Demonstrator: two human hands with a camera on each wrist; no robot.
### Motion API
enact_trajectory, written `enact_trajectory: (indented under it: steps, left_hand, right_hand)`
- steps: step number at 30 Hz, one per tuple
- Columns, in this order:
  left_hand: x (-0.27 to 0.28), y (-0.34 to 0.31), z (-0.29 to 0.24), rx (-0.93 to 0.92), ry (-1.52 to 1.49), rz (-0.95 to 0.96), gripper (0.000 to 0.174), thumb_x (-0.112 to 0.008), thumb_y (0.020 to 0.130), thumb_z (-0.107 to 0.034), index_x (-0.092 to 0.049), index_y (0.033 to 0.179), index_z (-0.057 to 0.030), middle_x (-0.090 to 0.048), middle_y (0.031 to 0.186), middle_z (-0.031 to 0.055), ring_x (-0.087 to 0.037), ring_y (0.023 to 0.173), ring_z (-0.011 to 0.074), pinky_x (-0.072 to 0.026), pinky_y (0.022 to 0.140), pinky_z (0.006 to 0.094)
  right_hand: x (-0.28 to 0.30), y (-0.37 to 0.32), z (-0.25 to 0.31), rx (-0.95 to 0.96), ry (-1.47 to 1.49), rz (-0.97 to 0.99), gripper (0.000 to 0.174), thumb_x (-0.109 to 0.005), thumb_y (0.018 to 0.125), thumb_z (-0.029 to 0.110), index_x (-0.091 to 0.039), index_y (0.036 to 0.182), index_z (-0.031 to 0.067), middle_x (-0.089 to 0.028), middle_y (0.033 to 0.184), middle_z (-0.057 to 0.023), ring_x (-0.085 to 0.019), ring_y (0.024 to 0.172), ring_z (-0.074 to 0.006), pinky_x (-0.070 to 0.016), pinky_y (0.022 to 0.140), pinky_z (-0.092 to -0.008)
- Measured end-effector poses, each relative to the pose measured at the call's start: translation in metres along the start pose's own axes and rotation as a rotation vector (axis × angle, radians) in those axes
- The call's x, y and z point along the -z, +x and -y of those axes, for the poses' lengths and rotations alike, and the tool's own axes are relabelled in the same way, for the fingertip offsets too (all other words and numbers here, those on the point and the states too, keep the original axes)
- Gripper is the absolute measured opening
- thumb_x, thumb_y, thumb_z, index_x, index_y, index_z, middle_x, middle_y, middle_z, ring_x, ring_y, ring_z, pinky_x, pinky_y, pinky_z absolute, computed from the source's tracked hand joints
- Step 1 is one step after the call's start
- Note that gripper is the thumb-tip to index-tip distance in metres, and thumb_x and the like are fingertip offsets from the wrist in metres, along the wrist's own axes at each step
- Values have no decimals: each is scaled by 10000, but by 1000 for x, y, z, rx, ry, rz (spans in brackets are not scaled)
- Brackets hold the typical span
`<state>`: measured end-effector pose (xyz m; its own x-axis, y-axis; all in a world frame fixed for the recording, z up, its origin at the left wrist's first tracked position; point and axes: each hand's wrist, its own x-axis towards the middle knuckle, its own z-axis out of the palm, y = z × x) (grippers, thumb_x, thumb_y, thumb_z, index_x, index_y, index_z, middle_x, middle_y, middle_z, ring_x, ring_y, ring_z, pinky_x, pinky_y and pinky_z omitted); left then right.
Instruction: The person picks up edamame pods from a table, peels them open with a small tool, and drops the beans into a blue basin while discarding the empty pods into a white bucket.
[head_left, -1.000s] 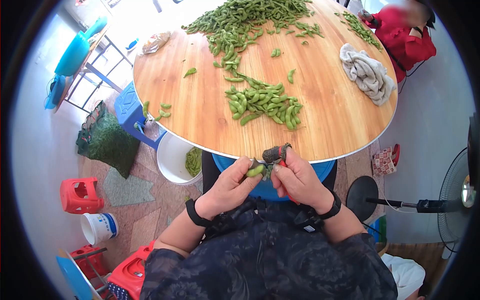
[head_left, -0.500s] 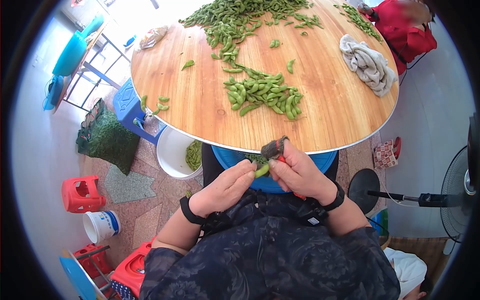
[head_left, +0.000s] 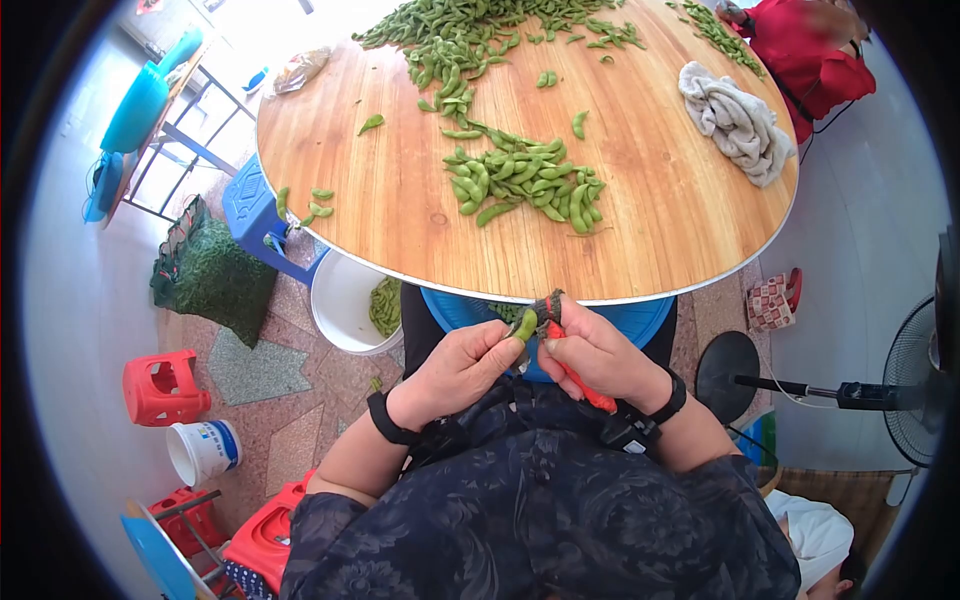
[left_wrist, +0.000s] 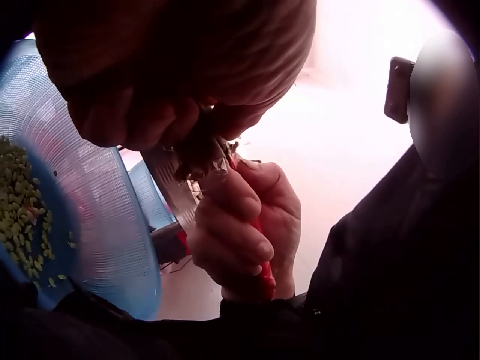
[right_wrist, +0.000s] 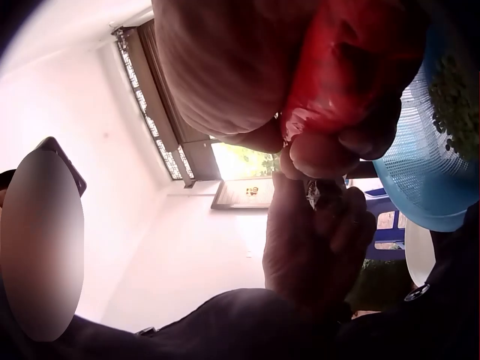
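In the head view, my left hand pinches a green soybean pod between thumb and fingers. Close beside it, my right hand grips a tool with a red handle, whose working end is hidden at the pod. A dark knitted cover with a red band wraps a finger of the right hand. Both hands meet over a blue mesh basket, which holds loose shelled beans in the left wrist view. The red handle fills the right palm in the right wrist view.
A round wooden table carries a near pile of pods, a larger far heap and a grey cloth. A white bucket with pods stands left, a fan right. Another person in red sits beyond.
The pod in my left hand has tilted more upright beside the covered finger. The right hand has turned, so more of the red handle shows. The view has shifted slightly.
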<state>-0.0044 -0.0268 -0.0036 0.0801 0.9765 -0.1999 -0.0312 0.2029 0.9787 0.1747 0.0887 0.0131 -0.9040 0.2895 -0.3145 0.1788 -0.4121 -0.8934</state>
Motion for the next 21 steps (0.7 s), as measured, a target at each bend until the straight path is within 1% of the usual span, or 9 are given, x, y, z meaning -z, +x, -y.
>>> enact_trajectory:
  steps: [5, 7, 8, 10, 11, 13, 16, 20, 21]
  left_hand:
    - [0, 0, 2, -8, 35, -29, 241, -502, 996, -194, -569, 843, -20, -491, 752, -28, -416, 709, 53, -397, 633, 228]
    - [2, 1, 10, -26, 177, -20, 216, -535, 972, -172, -546, 817, -22, -489, 716, 4, -470, 668, 105, -405, 601, 264]
    - [2, 2, 11, -25, 177, -15, 216, -535, 972, -172, -546, 817, -22, -489, 716, 4, -470, 668, 105, -405, 601, 264]
    - [1, 2, 8, -287, 709, -78, 184, -602, 914, -157, -529, 802, -30, -486, 702, 65, -529, 658, 212, -425, 581, 324]
    - [-1, 3, 4, -287, 708, -76, 184, -602, 914, -157, -529, 802, -30, -486, 702, 65, -529, 658, 212, -425, 581, 324]
    - [-5, 2, -5, -446, 983, -144, 176, -646, 859, -159, -527, 808, -40, -493, 724, 107, -542, 686, 292, -442, 586, 371]
    - [-6, 0, -7, -458, 1084, -167, 180, -666, 839, -166, -533, 816, -47, -501, 738, 94, -544, 687, 276, -450, 589, 378]
    - [0, -6, 7, -448, 1013, -149, 193, -648, 874, -179, -529, 814, -40, -452, 692, 73, -522, 650, 214, -434, 580, 351]
    - [4, -10, 8, -190, 642, -6, 207, -635, 895, -198, -529, 819, -36, -456, 689, 43, -502, 639, 189, -418, 575, 331]
  right_hand:
    - [0, -1, 4, -39, 21, 20, 142, -362, 896, 70, -411, 1026, 35, -509, 687, -23, -460, 434, -75, -373, 393, -209]
    - [1, -1, 1, -10, -32, 10, 125, -362, 895, 69, -405, 1006, 31, -508, 678, -24, -463, 437, -75, -372, 393, -210]
    - [1, -2, 2, -10, -30, 6, 125, -362, 895, 69, -405, 1006, 31, -508, 678, -24, -463, 437, -75, -372, 393, -210]
    - [0, -2, 6, -18, -157, -29, 117, -361, 895, 74, -399, 994, 25, -517, 664, -30, -473, 437, -77, -380, 394, -213]
    - [1, -2, 7, -19, -155, -31, 117, -361, 895, 74, -399, 994, 25, -517, 664, -30, -473, 437, -77, -380, 394, -213]
    - [2, -2, 8, -82, -251, -38, 143, -356, 896, 78, -400, 1019, 22, -529, 652, -31, -482, 436, -78, -387, 396, -214]
    - [3, 2, -1, -104, -128, -19, 187, -356, 894, 71, -407, 1069, 29, -539, 654, -24, -486, 435, -74, -391, 399, -206]
    - [-2, 3, -13, -110, -25, -4, 229, -362, 892, 62, -417, 1114, 51, -535, 653, -17, -482, 434, -71, -386, 397, -196]
    - [-4, 2, -14, -102, 23, 36, 232, -365, 896, 58, -424, 1121, 59, -534, 651, -17, -480, 431, -70, -385, 395, -194]
